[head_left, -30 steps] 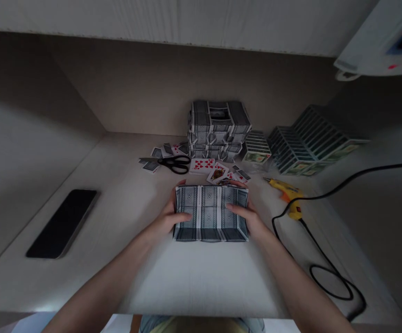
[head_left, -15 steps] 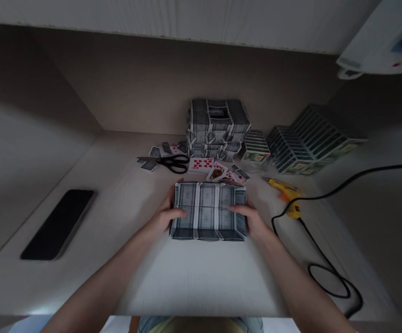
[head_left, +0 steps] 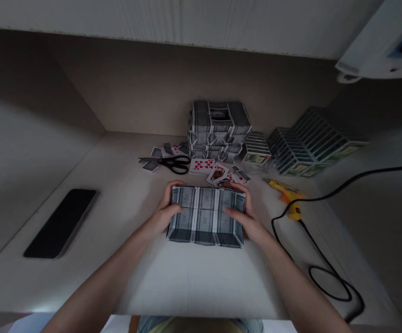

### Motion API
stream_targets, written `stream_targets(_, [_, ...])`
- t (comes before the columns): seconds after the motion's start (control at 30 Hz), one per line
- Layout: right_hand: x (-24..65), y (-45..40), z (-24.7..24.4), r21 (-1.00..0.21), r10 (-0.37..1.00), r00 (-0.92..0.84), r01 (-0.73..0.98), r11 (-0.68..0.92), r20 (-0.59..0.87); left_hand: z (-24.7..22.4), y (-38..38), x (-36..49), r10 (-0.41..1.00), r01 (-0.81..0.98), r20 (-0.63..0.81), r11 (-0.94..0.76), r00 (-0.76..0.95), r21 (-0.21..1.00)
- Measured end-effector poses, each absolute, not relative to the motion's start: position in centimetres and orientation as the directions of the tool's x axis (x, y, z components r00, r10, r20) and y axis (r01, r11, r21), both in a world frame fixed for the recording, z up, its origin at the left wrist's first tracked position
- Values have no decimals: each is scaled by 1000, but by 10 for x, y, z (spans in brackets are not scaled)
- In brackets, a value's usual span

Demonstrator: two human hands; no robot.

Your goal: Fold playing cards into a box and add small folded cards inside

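Grasped at both short ends, a shallow open tray built of grey-blue patterned playing cards (head_left: 205,219) sits between the left hand (head_left: 159,216) and the right hand (head_left: 252,221), thumbs inside, other fingers around the outer sides. It is over the near middle of the pale, wood-grained work surface (head_left: 194,286); whether its underside touches down is unclear.

Squeezing unevenly could bow its thin walls or open a seam, since the panels look like plain card joined edge to edge. Thumbs pressing hard inside might crease the base.

Beyond, toward the right, stands a stepped, green-and-white striped card structure (head_left: 305,145), and near the middle a stack of grey patterned card boxes (head_left: 201,115). A forward shove with the tray could knock the stack, as it stands upright behind the loose cards.

Well to the left lies a flat black phone (head_left: 60,224), at little risk. On the right, a yellow glue gun with an orange trigger (head_left: 286,189) trails a looping black cord (head_left: 359,312) near the right forearm; a snagging sleeve or elbow could drag it, and its tip may be hot. Black-handled scissors (head_left: 163,162) overlap small card pieces, while loose red-and-white playing cards (head_left: 203,166) beyond the tray could slide if brushed.
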State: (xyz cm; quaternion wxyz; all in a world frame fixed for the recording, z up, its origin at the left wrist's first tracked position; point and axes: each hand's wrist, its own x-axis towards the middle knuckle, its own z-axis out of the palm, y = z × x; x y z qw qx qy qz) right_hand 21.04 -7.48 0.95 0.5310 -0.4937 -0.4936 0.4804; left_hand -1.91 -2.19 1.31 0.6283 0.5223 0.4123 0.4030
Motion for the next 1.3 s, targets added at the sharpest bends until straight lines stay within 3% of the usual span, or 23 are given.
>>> stream_targets(0.4, [210,-75,3,-1000,1000,16,-3,-16,-16,9,-22,-21,938,-24,-101,116,331,993])
stream_targets(0.7, [215,-68,-2,-964,996,-34,-249,-91,-85,10,-10,-26,926,-131,-116,173,359,976])
stream_targets(0.93, [215,-66,7,-996,996,-8,-11,-86,-86,23,-6,-29,902,-256,-277,369,332,894])
stream_targets(1.03, [215,-65,2,-983,983,102,-118,-139,-151,31,-3,-33,875,-431,-336,468,349,772])
stream_targets(1.13, [215,-62,-5,-942,945,201,-270,-200,-258,34,1,-39,858,-561,-306,504,412,657])
stream_targets(1.2, [213,-62,-6,-914,942,153,-331,-235,-298,32,2,-41,849,-581,-260,509,460,635])
stream_targets(1.3, [208,-63,-4,-909,967,44,-356,-219,-250,25,-1,-36,847,-528,-238,490,474,694])
